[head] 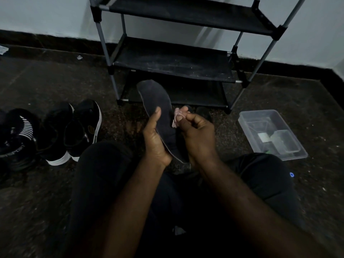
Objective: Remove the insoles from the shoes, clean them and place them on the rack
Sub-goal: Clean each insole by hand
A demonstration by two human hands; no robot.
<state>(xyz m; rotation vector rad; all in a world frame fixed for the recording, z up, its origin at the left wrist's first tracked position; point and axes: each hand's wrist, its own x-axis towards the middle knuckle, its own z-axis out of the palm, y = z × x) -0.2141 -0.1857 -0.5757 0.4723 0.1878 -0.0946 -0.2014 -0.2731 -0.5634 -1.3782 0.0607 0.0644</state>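
My left hand (155,138) grips a dark insole (155,101) by its heel half, thumb on top, with the toe end pointing up toward the rack. My right hand (195,133) pinches a small pink cloth (176,118) against the insole's right edge. A black shoe rack (173,60) with bare fabric shelves stands straight ahead against the wall. On the floor to the left stands a pair of black sneakers with white soles (72,131), and more dark shoes (16,138) lie further left.
A clear plastic bin (249,120) holding small containers sits on the dark floor at the right. My legs in dark trousers fill the lower middle. Two dark shoe toes (202,111) peek out just behind my hands, below the rack.
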